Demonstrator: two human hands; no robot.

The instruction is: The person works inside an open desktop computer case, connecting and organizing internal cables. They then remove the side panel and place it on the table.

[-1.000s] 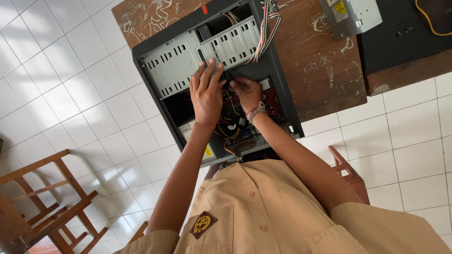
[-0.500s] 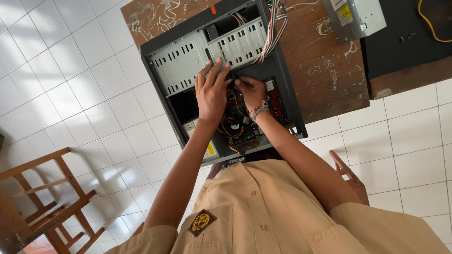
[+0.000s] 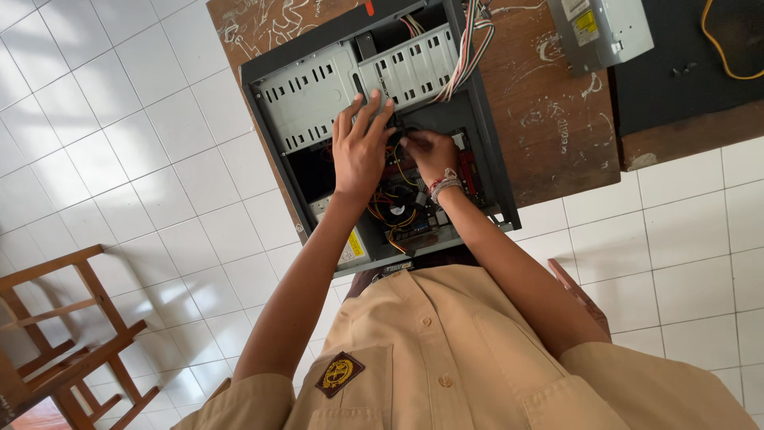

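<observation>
Grey open computer case (image 3: 318, 95) (wires showing) under both hands (image 3: 362, 151).

You see a yellow rectangular label (image 3: 354, 245) on the grey box low in the open case, and a yellow-and-white label (image 3: 585, 20) on the grey box lying on the surface, far right.

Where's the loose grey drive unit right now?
In the head view, the grey drive unit lies at the top right on the wooden desk, right of the open computer case and beside a black mat.
</observation>
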